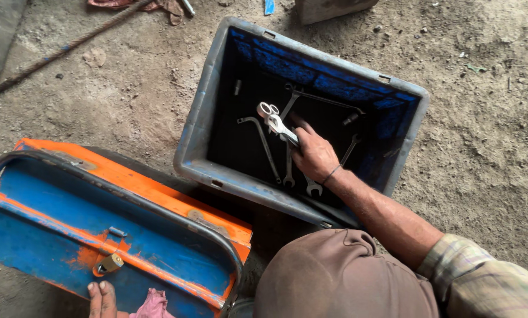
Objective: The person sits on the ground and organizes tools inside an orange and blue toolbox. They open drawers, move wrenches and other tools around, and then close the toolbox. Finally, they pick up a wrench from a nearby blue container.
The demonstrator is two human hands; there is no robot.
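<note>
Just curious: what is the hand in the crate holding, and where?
The right hand grips a shiny silver metal spanner by its shaft; its open-jawed head sticks out.

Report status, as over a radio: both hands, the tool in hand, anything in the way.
Right hand inside blue crate, gripping a shiny wrench. Left hand resting on blue-orange toolbox beside pink rag. Other wrenches loose on crate floor; nothing blocking the lift.
</note>
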